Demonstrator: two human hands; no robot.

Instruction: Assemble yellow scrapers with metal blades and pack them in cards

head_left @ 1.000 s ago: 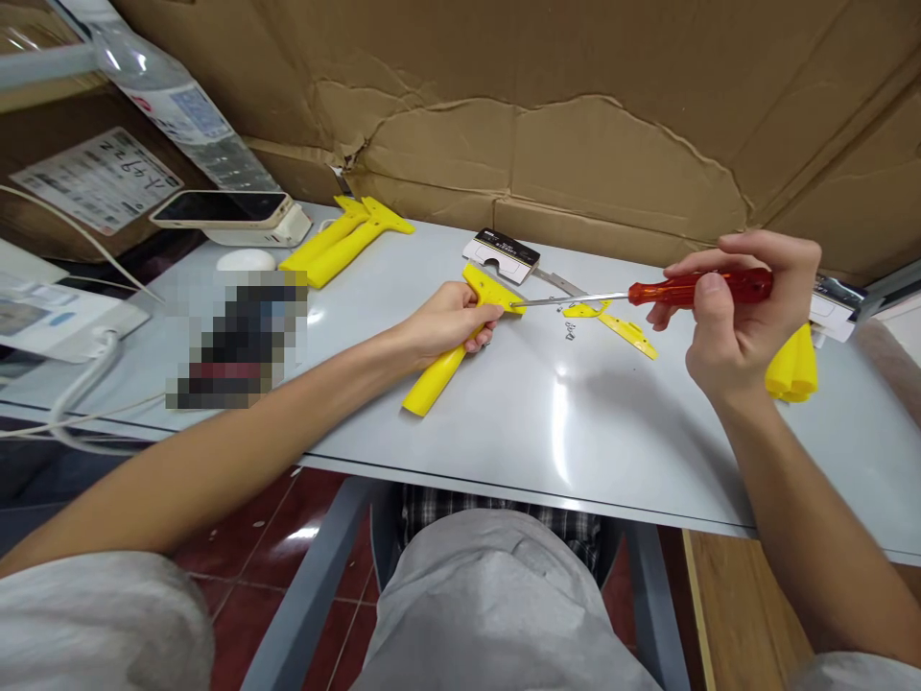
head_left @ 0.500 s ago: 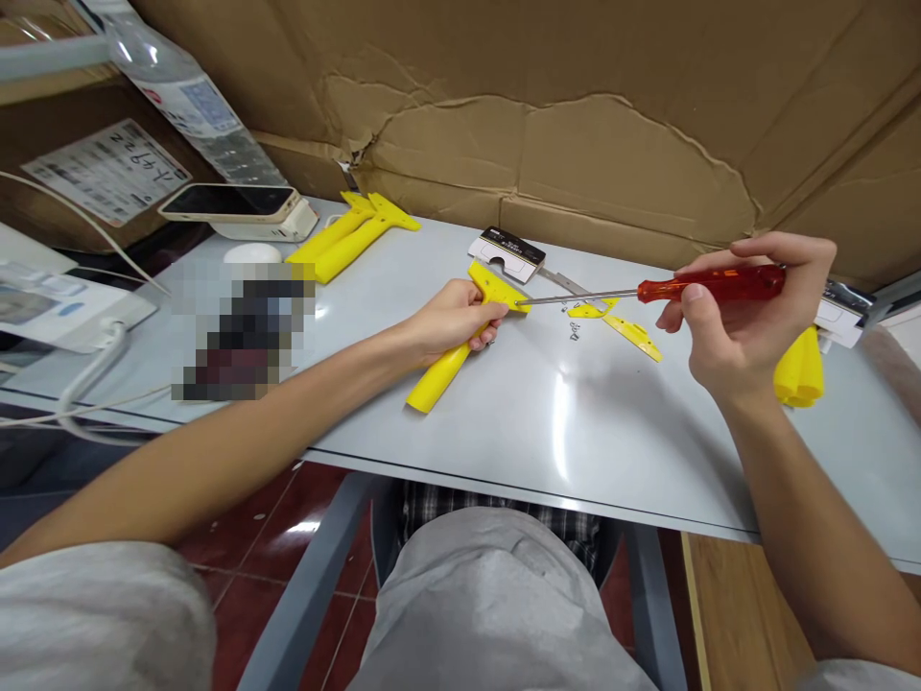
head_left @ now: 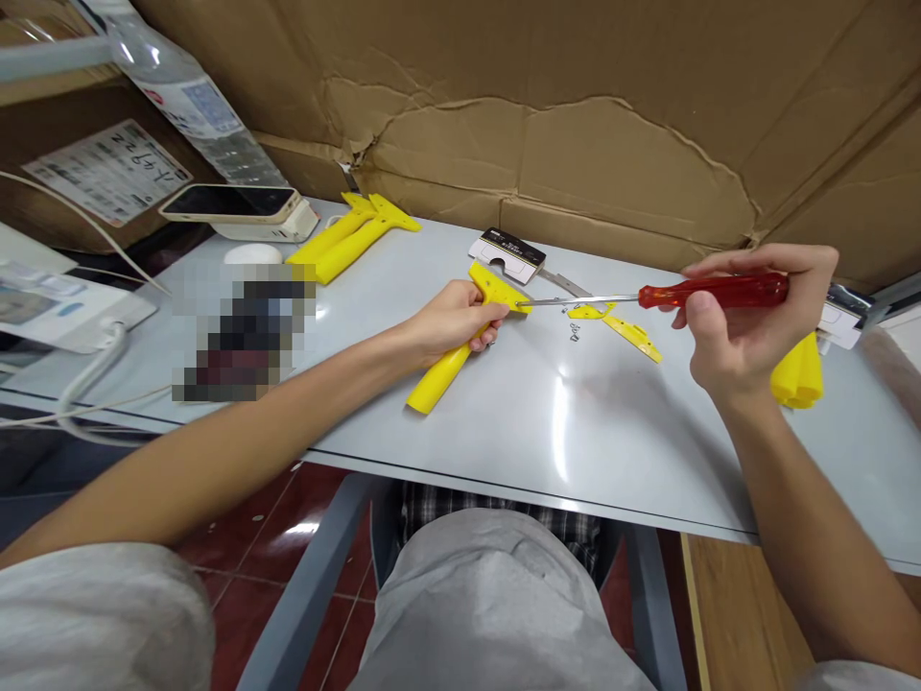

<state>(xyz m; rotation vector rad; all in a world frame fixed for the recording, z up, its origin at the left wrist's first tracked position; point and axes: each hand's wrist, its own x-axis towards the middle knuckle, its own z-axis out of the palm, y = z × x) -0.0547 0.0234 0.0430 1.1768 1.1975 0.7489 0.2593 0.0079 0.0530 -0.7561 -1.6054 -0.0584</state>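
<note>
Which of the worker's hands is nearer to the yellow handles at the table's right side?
Right. The right hand, gripping the red screwdriver, is just up and left of the yellow handles in the picture; the left hand, around another yellow handle, is farther left.

On your table, screws lie right of the scraper in your left hand. Behind that scraper lies a card; a phone sits far left.
</note>
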